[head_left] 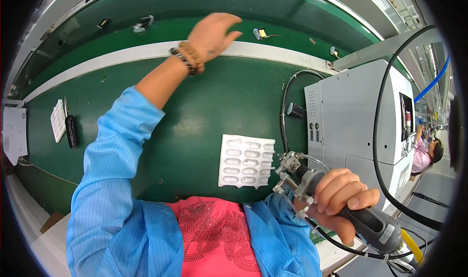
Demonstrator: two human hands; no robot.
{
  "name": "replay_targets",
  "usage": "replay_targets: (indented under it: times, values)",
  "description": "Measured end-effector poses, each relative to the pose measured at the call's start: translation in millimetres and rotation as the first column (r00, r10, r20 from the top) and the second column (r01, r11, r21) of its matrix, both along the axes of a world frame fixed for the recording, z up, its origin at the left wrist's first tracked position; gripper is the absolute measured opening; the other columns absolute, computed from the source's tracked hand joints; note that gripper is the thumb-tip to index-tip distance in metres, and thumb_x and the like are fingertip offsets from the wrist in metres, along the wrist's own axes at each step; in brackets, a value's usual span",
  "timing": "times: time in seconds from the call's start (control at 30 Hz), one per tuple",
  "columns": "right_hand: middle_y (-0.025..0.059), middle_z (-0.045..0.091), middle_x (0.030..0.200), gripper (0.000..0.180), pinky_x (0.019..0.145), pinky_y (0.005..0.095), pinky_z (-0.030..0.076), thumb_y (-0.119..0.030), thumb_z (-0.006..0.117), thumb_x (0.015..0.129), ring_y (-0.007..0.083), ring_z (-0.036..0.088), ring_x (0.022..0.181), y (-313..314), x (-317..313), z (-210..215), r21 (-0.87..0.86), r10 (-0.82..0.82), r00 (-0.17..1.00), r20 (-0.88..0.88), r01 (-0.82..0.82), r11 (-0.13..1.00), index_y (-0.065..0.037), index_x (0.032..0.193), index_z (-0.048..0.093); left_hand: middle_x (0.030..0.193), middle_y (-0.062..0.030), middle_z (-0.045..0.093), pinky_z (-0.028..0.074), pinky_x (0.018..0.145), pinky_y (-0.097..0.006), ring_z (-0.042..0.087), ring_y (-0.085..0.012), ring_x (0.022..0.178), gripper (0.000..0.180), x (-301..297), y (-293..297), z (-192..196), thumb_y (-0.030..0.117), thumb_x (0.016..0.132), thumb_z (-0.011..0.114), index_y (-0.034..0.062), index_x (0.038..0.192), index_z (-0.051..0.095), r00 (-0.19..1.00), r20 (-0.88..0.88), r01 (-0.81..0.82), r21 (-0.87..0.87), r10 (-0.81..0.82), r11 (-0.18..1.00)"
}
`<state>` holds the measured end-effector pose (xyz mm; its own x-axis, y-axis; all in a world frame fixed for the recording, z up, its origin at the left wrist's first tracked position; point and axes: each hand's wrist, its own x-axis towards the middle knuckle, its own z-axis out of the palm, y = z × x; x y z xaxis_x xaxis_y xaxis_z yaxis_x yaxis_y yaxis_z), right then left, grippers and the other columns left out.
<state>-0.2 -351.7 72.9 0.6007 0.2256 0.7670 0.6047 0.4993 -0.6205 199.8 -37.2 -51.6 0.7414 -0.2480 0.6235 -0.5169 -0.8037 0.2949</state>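
Observation:
My left hand (213,36) reaches over the white ledge at the far side of the bench, above the green strip behind it. Its fingers are spread and nothing shows in them. The nearest part to its right is a small black and yellow one (262,34) with a thin wire. Wrapped around the black grip of a powered screwdriver (373,224) is my right hand (341,201). Thin tubes and a metal head are fitted to the tool, which points up and left. Beside that head lies a white moulded tray (242,161) with oval pockets.
A grey machine box (348,116) stands at the right, with a black hose (284,106) curving from it. By its side lies a small dark part (296,110). Further left are another white tray (58,120) and a black case (71,131). A person in pink (422,155) sits beyond.

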Motion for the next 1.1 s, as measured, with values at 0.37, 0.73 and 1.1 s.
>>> replay_targets:
  times: [0.37, 0.73, 1.1]
  values:
    - [0.0046, 0.056, 0.065, 0.052, 0.043, 0.029, 0.048, -0.039, 0.082, 0.081, 0.0169, 0.055, 0.047, 2.7, 2.0, -2.3, 0.022, -0.067, 0.998, -0.008, 0.067, 0.997, -0.002, 0.096, 0.049, 0.099, -0.0145, 0.067, 0.053, 0.082, -0.045, 0.065, -0.0344, 0.096, 0.023, 72.2, -59.0, -44.6, 0.019, 0.091, 0.064, 0.0066, 0.11, 0.06, 0.975, -0.221, 0.005, 0.183, 0.036, 0.983]
    - [0.0032, 0.056, 0.069, 0.052, 0.045, 0.0282, 0.046, -0.04, 0.081, 0.082, 0.0153, 0.055, 0.049, -4.3, -4.8, 7.7, -0.03, -0.025, 1.0, -0.011, 0.025, 0.999, -0.003, 0.099, 0.048, 0.103, -0.0175, 0.071, 0.054, 0.084, -0.038, 0.068, -0.0324, 0.095, 0.026, -156.6, -64.5, 24.8, 0.006, 0.084, 0.073, 0.0003, 0.109, 0.07, 0.759, -0.41, 0.307, -0.46, -0.506, 0.833]
    - [0.0029, 0.056, 0.066, 0.056, 0.046, 0.0288, 0.045, -0.041, 0.082, 0.08, 0.0163, 0.055, 0.048, 10.0, 0.5, 5.9, -0.011, 0.053, 0.998, -0.041, -0.054, 0.998, -0.003, 0.102, 0.047, 0.104, -0.0109, 0.071, 0.051, 0.089, -0.04, 0.065, -0.0298, 0.104, 0.035, -225.9, -78.3, -15.9, 0.005, 0.073, 0.079, 0.0043, 0.107, 0.071, 0.858, -0.397, 0.178, -0.368, -0.327, 0.913]
